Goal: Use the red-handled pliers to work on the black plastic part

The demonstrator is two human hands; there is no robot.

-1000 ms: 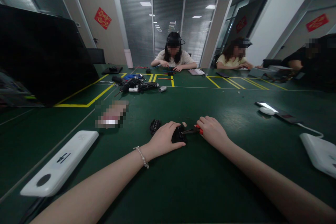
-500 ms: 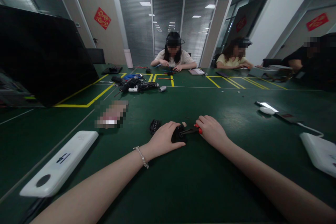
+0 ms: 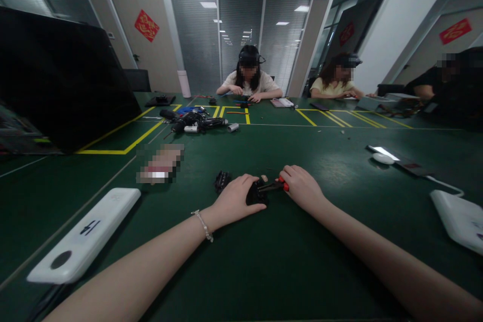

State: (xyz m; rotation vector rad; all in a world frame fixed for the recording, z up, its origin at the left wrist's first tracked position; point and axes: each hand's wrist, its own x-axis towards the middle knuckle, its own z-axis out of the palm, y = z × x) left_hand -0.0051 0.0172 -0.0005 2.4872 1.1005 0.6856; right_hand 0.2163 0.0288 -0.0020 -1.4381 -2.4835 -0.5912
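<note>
My left hand (image 3: 239, 196) is closed round a small black part (image 3: 256, 195) on the green table, thumb on the near side and fingers on the far side. Much of that part is hidden by the hand, so its kind cannot be made out. In my right hand (image 3: 302, 183) are red-handled pliers (image 3: 283, 184), their dark jaws pointing left and reaching the black part. Whether the jaws grip it cannot be told. Just left of my left hand lies another black ribbed piece (image 3: 222, 181). A small pale bit (image 3: 264, 178) rests beyond the jaws.
A white power bank (image 3: 86, 234) lies at left, near a blurred-out flat object (image 3: 161, 163). Cables and tools (image 3: 194, 121) are heaped farther back. At right are a white mouse (image 3: 383, 159), a phone (image 3: 381, 152) and a white device (image 3: 458, 221). Several people sit across the table.
The pliers and my right hand have shifted slightly left, bringing the jaws further over the black part. My left hand stays practically in place.
</note>
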